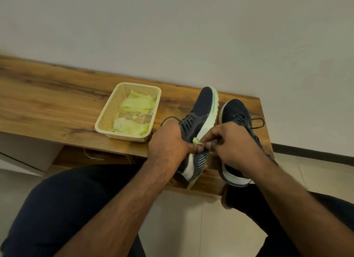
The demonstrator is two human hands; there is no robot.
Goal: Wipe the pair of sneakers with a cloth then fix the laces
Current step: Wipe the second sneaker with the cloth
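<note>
Two dark sneakers sit at the near end of a wooden bench (57, 95): the tilted sneaker (201, 113), tipped on its side, and the upright sneaker (235, 111) just beside it. The left hand (168, 141) clamps the tilted shoe's soft, likely light upper; the firm white midsole looks the surer hold. The right hand (229, 141) pinches a limp green cloth (196, 141) against the sole.

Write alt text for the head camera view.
A seated person's left hand tilts a dark sneaker on a wooden bench while the right hand rubs its white sole with a yellow-green cloth. The other sneaker stands beside it.
</note>
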